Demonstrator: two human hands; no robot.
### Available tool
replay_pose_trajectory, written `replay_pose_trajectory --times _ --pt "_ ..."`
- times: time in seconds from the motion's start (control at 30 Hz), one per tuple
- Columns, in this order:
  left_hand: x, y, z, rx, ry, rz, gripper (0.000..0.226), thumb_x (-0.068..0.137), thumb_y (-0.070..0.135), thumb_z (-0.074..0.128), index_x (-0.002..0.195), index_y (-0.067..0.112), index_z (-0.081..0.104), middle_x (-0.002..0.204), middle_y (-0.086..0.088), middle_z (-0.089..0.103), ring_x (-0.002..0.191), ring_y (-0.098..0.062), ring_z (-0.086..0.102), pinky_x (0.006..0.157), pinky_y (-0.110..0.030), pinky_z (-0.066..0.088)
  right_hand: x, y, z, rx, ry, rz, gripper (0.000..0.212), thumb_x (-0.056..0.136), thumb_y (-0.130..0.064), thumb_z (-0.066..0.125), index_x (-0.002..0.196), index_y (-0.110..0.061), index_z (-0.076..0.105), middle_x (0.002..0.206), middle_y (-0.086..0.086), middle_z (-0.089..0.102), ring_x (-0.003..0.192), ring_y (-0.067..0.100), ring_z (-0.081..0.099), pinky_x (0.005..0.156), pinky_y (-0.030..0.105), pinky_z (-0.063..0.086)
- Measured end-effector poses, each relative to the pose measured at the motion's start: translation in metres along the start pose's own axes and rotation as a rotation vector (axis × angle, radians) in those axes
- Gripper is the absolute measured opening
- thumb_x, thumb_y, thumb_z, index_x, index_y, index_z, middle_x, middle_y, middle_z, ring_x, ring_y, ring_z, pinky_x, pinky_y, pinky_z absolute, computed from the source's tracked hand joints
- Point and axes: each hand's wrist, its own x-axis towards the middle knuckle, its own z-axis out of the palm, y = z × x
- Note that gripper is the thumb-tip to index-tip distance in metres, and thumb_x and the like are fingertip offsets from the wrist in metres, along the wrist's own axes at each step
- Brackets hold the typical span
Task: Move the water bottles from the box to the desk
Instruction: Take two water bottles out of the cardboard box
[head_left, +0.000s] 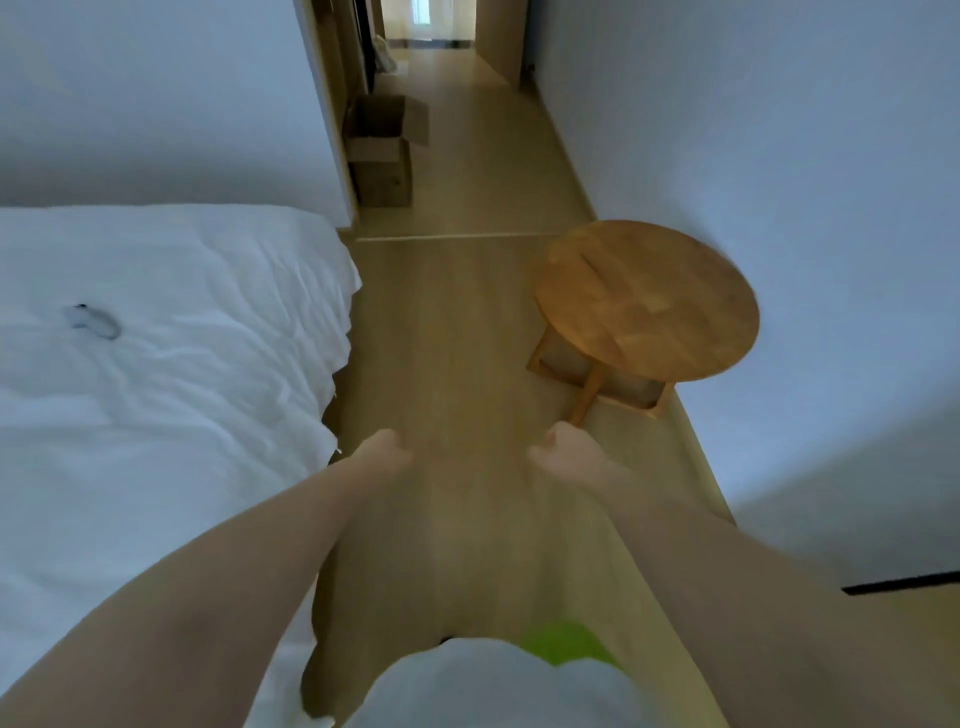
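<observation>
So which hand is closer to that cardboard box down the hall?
Probably the left hand. The cardboard box sits by the left wall, more in line with it than the right hand. Both hold nothing, and both are far off.

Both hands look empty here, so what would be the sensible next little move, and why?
Probably walk forward toward the open cardboard box by the doorway. Both the left hand and right hand hold nothing, no bottles show anywhere, and the box stands well ahead, beyond the bed and round table.
</observation>
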Motion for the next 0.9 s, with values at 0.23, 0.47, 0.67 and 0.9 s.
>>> replay_pose_trajectory --times 0.23,0.47,0.67,0.9 --pt "0.120 0.052 -0.052 -0.018 -0.075 0.042 0.026 0.097 0.016 0.047 0.114 -0.001 0.059 0.117 -0.018 0.059 0.108 -0.029 0.059 0.087 -0.030 0.046 0.127 -0.032 -0.050 0.046 -0.034 0.002 0.061 0.093 -0.050 0.052 0.135 -0.007 0.044 0.134 0.011 0.049 0.119 0.026 0.052 0.096 0.036 0.047" --pt "0.246 0.117 -0.115 -0.077 -0.038 -0.029 0.029 0.099 0.014 0.045 0.123 0.001 0.053 0.125 -0.017 0.055 0.116 -0.028 0.055 0.096 -0.032 0.044 0.277 -0.066 -0.123 -0.011 -0.064 -0.066 0.059 0.094 -0.049 0.051 0.133 -0.004 0.048 0.126 0.009 0.056 0.107 0.019 0.056 0.086 0.025 0.046" --pt "0.330 0.177 -0.182 -0.104 -0.012 -0.023 0.029 0.099 0.016 0.044 0.124 0.003 0.053 0.125 -0.014 0.055 0.115 -0.026 0.055 0.092 -0.028 0.043 0.386 -0.116 -0.200 -0.068 -0.093 -0.064 0.063 0.093 -0.049 0.050 0.139 -0.006 0.042 0.134 0.013 0.050 0.121 0.030 0.052 0.100 0.043 0.047" --pt "0.440 0.204 -0.243 -0.098 -0.021 -0.038 0.029 0.100 0.019 0.044 0.122 0.003 0.054 0.123 -0.014 0.056 0.111 -0.024 0.055 0.090 -0.026 0.042 0.499 -0.161 -0.247 -0.100 -0.110 -0.080 0.059 0.093 -0.051 0.049 0.132 -0.008 0.047 0.128 0.010 0.054 0.115 0.028 0.054 0.096 0.039 0.048"
